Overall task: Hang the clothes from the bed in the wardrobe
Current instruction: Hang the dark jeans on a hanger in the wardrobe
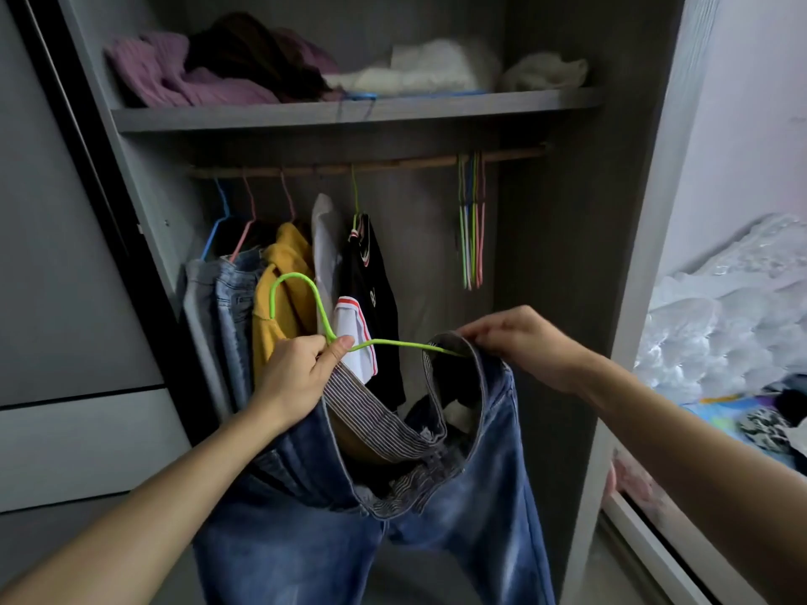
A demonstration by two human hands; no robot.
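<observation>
We had the thumb and fingers of our left hand (297, 377) pinched narrow around the neck of a green hanger (321, 318), just below its hook, with one edge of the jeans' (458, 517) waistband gathered under the same grip. Our right hand (519, 342) had its fingertips closed on the far side of the waistband, holding it up and open where the hanger's right arm ran into the denim. The jeans hung between our two hands, striped lining turned outward, legs dropping out of view below.

Beyond our hands stood the open wardrobe (144, 176). On its wooden rail (393, 161) there hung already, from left to right, two pairs of pale jeans (227, 299), a mustard top (286, 294), a white garment (325, 242) and a black top (371, 281), each on a coloured hanger. Further right along the rail hung a bunch of empty hangers (471, 220), well apart from the clothes. The shelf (349, 113) above carried folded purple, dark and white knitwear (183, 72). At the right edge lay a heap of clear plastic (733, 299).
</observation>
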